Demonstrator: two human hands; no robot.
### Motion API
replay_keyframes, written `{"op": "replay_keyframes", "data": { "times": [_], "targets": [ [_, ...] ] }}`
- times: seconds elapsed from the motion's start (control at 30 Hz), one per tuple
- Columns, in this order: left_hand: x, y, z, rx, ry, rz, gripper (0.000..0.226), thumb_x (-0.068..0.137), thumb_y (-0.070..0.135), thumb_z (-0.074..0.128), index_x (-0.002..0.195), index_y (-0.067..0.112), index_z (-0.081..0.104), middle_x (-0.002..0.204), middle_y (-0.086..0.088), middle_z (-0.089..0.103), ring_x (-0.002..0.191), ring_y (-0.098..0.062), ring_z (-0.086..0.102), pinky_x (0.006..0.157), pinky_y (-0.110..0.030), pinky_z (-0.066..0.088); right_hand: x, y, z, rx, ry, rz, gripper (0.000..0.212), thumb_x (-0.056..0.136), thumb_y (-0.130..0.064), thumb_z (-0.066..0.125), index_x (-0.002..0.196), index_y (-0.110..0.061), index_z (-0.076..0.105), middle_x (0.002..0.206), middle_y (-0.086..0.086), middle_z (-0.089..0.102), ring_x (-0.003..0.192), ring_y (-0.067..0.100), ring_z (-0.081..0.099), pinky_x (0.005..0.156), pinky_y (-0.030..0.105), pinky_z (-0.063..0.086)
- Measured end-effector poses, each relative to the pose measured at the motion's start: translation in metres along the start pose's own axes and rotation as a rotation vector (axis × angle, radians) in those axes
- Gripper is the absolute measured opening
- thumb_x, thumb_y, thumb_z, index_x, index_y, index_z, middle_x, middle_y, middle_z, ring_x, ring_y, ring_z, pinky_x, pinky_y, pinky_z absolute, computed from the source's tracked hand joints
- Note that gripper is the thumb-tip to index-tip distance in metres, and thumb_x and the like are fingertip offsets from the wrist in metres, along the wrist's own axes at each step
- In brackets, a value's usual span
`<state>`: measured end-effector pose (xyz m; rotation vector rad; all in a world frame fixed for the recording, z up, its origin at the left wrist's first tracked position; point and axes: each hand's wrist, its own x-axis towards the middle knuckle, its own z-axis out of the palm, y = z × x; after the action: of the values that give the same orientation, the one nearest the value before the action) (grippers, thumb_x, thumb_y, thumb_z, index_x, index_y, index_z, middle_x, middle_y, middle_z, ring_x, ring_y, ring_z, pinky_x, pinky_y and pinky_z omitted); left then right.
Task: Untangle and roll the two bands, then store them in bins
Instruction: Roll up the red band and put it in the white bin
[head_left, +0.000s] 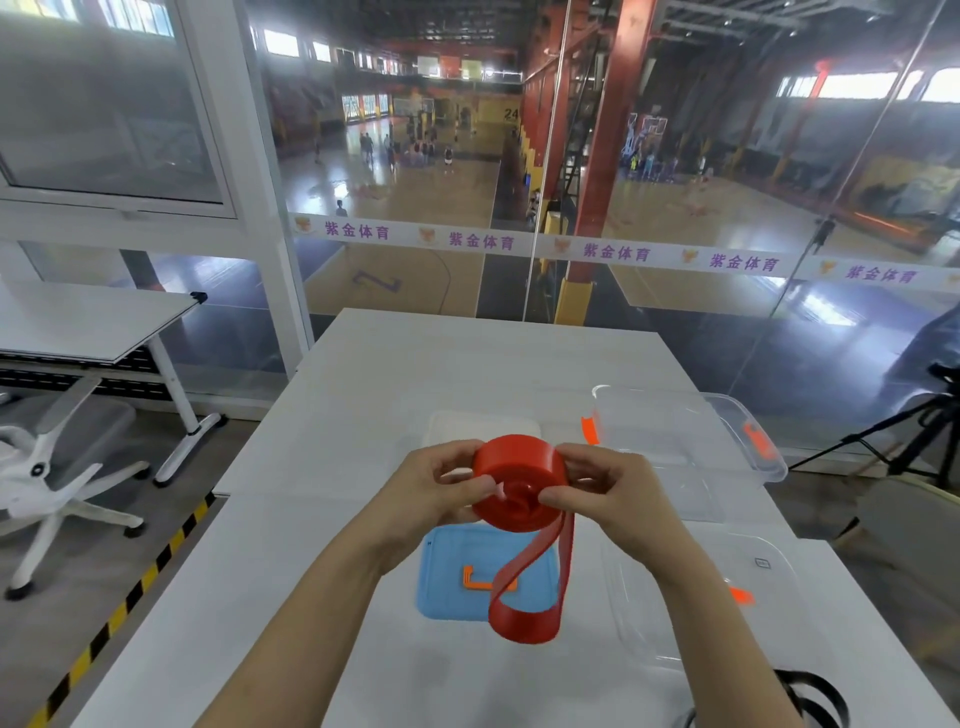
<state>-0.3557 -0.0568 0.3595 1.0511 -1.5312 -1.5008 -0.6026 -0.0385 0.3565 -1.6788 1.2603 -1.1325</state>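
Note:
A red band (519, 480) is wound into a thick roll held above the white table (363, 395). Its loose tail hangs down in a loop (524, 618) over a blue lid. My left hand (441, 491) grips the roll from the left, thumb on its face. My right hand (597, 488) pinches it from the right, fingertips near the roll's centre. A black band (815, 699) lies at the table's near right edge, partly cut off by the frame. Two clear bins stand to the right: one farther back (727, 421), one nearer (779, 582).
A blue lid (447, 571) with an orange clip lies flat under the hanging tail. A white lid (483, 423) lies behind the roll. The bins have orange latches. A glass wall rises behind the table. An office chair (47, 467) and second table stand left, a tripod right.

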Motion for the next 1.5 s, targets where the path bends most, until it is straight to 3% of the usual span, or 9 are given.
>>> {"op": "replay_keyframes", "data": {
  "times": [0.17,0.27,0.4,0.7,0.93,1.07,1.2,1.37,1.5],
  "targets": [
    [0.001,-0.002,-0.005,0.364,-0.072,-0.032,0.05,0.082,0.028,0.086,0.128,0.034,0.069,0.122,0.016,0.074,0.121,-0.003,0.066,0.108,-0.038,0.052,-0.003,-0.005,0.003,-0.197,-0.108,0.021,0.026,0.079,-0.029,0.092,0.103,-0.028,0.082,0.091,-0.004,0.082,0.089,0.018,0.078,0.09,0.04,0.064],
    [0.001,0.001,0.002,0.498,-0.015,0.03,0.037,0.084,0.029,0.084,0.119,0.031,0.071,0.11,0.02,0.073,0.109,0.004,0.065,0.099,-0.028,0.055,-0.003,-0.008,0.007,-0.231,-0.104,-0.01,0.025,0.078,-0.029,0.092,0.101,-0.03,0.081,0.091,-0.004,0.081,0.089,0.017,0.078,0.089,0.035,0.063],
    [0.0,0.0,0.002,0.216,0.053,0.025,0.033,0.088,0.022,0.081,0.119,0.03,0.074,0.107,0.009,0.078,0.105,-0.012,0.074,0.086,-0.034,0.064,-0.001,-0.013,0.005,-0.092,-0.065,-0.029,0.035,0.08,-0.019,0.091,0.107,-0.039,0.08,0.098,-0.009,0.082,0.096,0.013,0.079,0.088,0.025,0.063],
    [-0.003,-0.008,0.005,-0.117,0.065,-0.001,0.034,0.095,0.01,0.072,0.128,0.019,0.07,0.115,-0.005,0.079,0.108,-0.022,0.076,0.082,-0.031,0.063,-0.002,0.0,0.002,0.026,0.021,0.039,0.038,0.079,-0.01,0.09,0.114,-0.02,0.08,0.098,0.001,0.084,0.095,0.02,0.081,0.095,0.043,0.064],
    [0.003,-0.012,-0.003,0.493,0.072,0.021,0.07,0.083,0.032,0.085,0.145,0.043,0.054,0.144,0.023,0.057,0.131,-0.001,0.054,0.11,-0.032,0.049,-0.003,-0.005,0.003,-0.25,-0.094,0.002,0.029,0.077,-0.03,0.093,0.104,-0.031,0.081,0.091,-0.005,0.082,0.089,0.017,0.078,0.088,0.038,0.064],
    [0.002,-0.008,0.007,0.644,0.034,0.145,0.04,0.089,0.035,0.078,0.127,0.038,0.066,0.118,0.016,0.069,0.112,-0.005,0.062,0.101,-0.032,0.053,-0.002,-0.004,0.009,-0.345,-0.107,-0.051,0.029,0.079,-0.034,0.09,0.105,-0.032,0.079,0.091,-0.004,0.079,0.091,0.019,0.075,0.086,0.038,0.063],
    [0.002,-0.01,0.002,0.423,0.069,0.124,0.024,0.09,0.026,0.078,0.112,0.036,0.072,0.107,0.012,0.074,0.107,-0.006,0.067,0.097,-0.034,0.058,-0.002,-0.003,0.008,-0.213,-0.056,-0.011,0.038,0.077,-0.028,0.093,0.107,-0.044,0.076,0.1,-0.01,0.081,0.099,0.009,0.075,0.096,0.026,0.061],
    [-0.006,-0.011,0.001,0.069,0.045,0.08,0.024,0.098,0.014,0.07,0.119,0.024,0.073,0.109,-0.006,0.078,0.105,-0.019,0.075,0.09,-0.036,0.063,-0.004,0.0,0.003,-0.085,-0.033,0.056,0.041,0.079,-0.014,0.091,0.11,-0.036,0.078,0.102,-0.009,0.082,0.099,0.012,0.078,0.096,0.034,0.063],
    [-0.004,-0.017,-0.008,0.212,-0.037,0.034,0.028,0.096,0.021,0.074,0.123,0.029,0.071,0.118,0.005,0.075,0.115,-0.013,0.07,0.098,-0.034,0.058,-0.004,0.001,0.005,-0.181,-0.068,0.072,0.034,0.077,-0.027,0.093,0.108,-0.031,0.081,0.097,-0.009,0.082,0.093,0.013,0.078,0.09,0.033,0.064]
  ]
}}
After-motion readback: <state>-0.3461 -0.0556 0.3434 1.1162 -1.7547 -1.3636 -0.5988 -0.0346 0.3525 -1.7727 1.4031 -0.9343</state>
